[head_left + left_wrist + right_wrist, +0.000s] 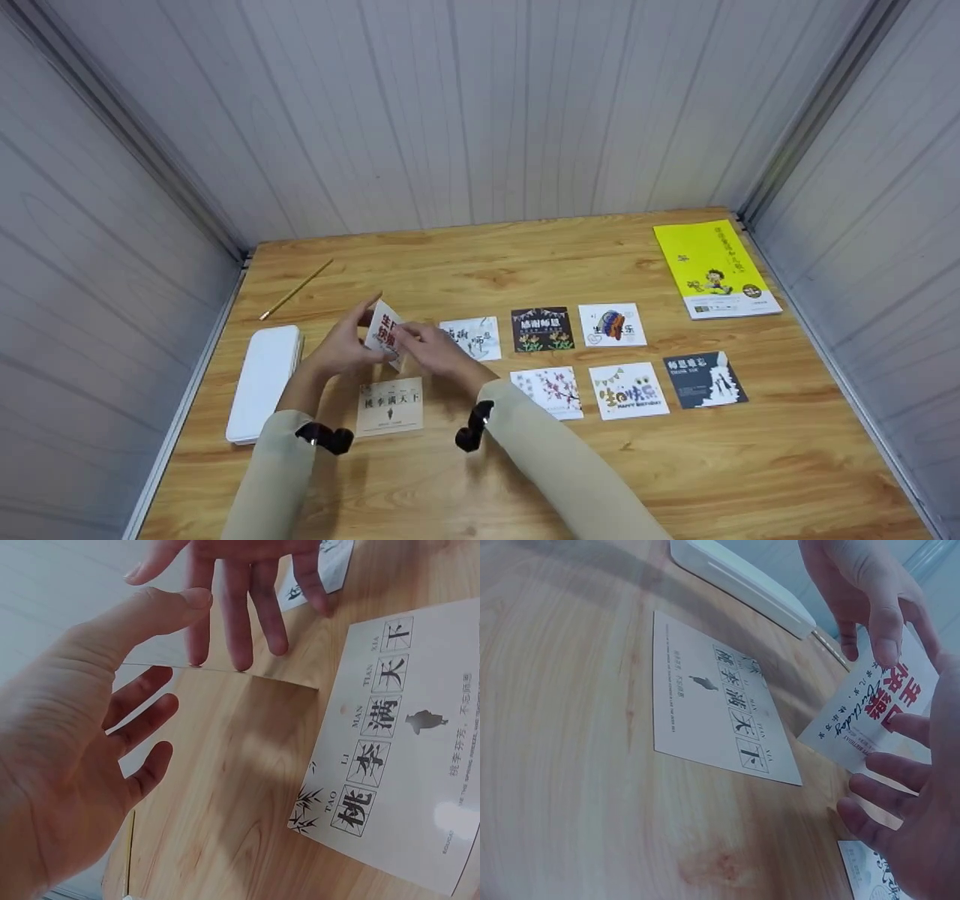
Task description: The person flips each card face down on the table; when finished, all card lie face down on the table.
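My left hand (341, 346) holds a white greeting card (383, 330) with red lettering, tilted up off the table. In the right wrist view the left thumb lies on the printed face of the card (849, 714), and the left fingers go behind it. My right hand (444, 354) is at the card's right side, its fairly straight fingers (889, 765) touching or very near the printed face; its thumb is hard to make out. Flat below both hands lies a cream card (390, 407) with black characters, seen large in the left wrist view.
Right of the hands lie several cards in two rows, among them a black card (542, 329), a plum-blossom card (555, 391) and a dark blue card (705, 380). A white case (262, 382) and thin brush (296, 290) lie left. A yellow book (712, 266) sits far right.
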A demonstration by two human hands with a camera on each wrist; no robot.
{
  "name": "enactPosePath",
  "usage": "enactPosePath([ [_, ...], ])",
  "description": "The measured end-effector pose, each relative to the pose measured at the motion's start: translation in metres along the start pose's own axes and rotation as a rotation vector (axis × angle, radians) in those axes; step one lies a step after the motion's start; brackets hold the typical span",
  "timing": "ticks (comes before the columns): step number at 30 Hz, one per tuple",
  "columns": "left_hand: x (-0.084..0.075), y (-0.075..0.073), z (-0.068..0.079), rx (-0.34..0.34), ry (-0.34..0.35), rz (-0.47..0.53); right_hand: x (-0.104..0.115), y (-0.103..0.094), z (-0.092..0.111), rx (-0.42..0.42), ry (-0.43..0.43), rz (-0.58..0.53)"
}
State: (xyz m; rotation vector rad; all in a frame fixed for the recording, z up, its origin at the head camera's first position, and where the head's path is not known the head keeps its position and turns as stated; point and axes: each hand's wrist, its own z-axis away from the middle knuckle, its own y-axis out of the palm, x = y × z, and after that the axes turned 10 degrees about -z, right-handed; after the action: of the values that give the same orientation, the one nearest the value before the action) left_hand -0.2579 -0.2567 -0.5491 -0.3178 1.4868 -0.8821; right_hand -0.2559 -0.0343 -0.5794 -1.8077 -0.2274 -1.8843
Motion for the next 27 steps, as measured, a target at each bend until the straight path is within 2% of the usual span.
enactPosePath([
  [8,-0.003,0.000,0.002,0.051,-0.008,-0.015,0.003,-0.004,0.001,0.007,0.049,-0.021],
  [15,-0.004,0.002,0.000,0.041,0.030,-0.016,0.005,-0.008,0.002,-0.002,0.061,-0.029],
  [21,-0.004,0.008,-0.004,0.025,0.068,-0.069,0.007,-0.010,0.002,0.000,0.055,-0.020],
  [27,-0.007,0.014,-0.007,0.010,0.042,-0.109,0.007,-0.012,0.001,-0.027,0.036,-0.031],
])
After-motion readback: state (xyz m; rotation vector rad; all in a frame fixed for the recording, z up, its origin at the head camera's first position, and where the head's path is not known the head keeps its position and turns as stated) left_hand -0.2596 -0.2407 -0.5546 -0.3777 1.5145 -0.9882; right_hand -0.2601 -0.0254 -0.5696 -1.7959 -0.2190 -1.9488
